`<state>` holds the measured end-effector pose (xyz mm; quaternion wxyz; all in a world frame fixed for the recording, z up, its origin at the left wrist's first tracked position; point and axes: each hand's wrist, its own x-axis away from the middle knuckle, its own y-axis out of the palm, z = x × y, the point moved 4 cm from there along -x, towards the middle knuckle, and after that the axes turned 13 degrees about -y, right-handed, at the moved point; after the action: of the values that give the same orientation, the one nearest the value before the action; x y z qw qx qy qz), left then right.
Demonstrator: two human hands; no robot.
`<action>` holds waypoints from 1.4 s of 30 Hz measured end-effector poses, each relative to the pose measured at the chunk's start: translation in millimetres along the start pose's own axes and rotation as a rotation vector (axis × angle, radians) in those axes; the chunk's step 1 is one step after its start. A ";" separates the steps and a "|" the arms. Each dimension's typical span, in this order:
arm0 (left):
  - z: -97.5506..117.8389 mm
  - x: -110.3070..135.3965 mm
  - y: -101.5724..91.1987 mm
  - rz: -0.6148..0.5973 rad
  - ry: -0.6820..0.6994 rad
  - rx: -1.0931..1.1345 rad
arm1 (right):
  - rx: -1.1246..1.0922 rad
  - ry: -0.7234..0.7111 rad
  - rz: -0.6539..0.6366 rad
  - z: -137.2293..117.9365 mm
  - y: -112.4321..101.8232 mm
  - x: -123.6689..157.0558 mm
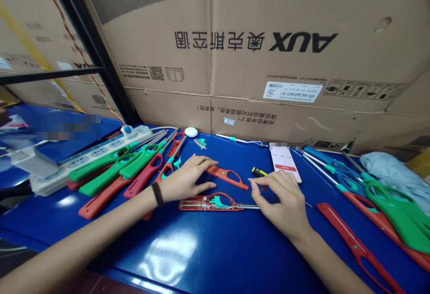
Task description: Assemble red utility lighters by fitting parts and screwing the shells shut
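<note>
My left hand (pixel 188 178) reaches over an orange lighter shell half (pixel 225 175), its fingertips touching the left end. The thumb is spread away from the fingers, so this hand looks open. Beside the shell's right tip, my right hand (pixel 285 197) has thumb and index finger pinched together; anything between them is too small to make out. Nearer to me lies an opened long-nosed gas lighter (pixel 204 203) with a clear tank, a teal trigger (pixel 219 202) and a metal tube running under my right hand. A yellow-and-black handle (pixel 258 172) lies behind that hand.
Green and red lighters (pixel 110 166) are piled at left by a white power strip (pixel 90 159). More lighters (pixel 393 209) and a red shell half (pixel 356 244) lie at right. A phone (pixel 285 162) rests before a large cardboard box (pixel 218 70).
</note>
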<state>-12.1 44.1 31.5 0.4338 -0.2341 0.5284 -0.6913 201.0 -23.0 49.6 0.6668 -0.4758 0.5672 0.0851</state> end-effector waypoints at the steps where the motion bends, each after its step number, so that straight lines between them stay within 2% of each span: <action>1: -2.3 -7.2 0.1 -0.043 -0.020 -0.016 | 0.001 0.007 -0.009 1.1 0.4 0.5; 5: -4.5 -30.2 2.9 -0.230 -0.026 -0.134 | 0.014 0.028 -0.048 7.0 2.4 2.6; 8: -2.1 -36.8 3.4 -0.293 0.031 -0.147 | 0.005 0.054 -0.108 10.5 5.8 4.5; 14: -1.7 -29.4 0.1 -0.237 0.093 -0.141 | -0.097 0.087 -0.287 12.9 17.5 10.7; 18: -3.5 -25.7 1.6 -0.172 0.067 -0.178 | -0.132 0.145 -0.452 17.0 29.3 19.8; 21: -1.8 -27.8 2.0 -0.120 0.041 -0.186 | -0.198 0.187 -0.504 18.0 34.6 23.3; 24: 3.0 -31.4 1.5 -0.105 0.035 -0.158 | -0.186 0.191 -0.440 18.1 31.1 19.5; 30: 12.8 -31.6 -5.8 -0.141 0.070 -0.045 | -0.090 0.254 -0.057 23.4 7.8 7.7; 32: 13.7 -28.2 -13.0 -0.135 0.043 0.010 | -0.080 0.234 0.009 23.0 4.2 6.3; 35: 15.5 -18.0 -23.8 -0.183 0.021 0.107 | -0.125 0.135 -0.046 18.4 7.9 5.5; 38: 16.2 -2.9 -30.0 -0.324 -0.016 0.315 | -0.168 0.028 -0.150 11.2 13.3 5.8; 42: 12.8 16.3 -31.4 -0.479 -0.118 0.534 | -0.142 -0.076 -0.177 2.9 11.8 4.6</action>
<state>-21.5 25.6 62.9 0.3351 -0.2691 0.2333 -0.8723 196.8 -16.5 39.1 0.6572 -0.5665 0.4900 0.0840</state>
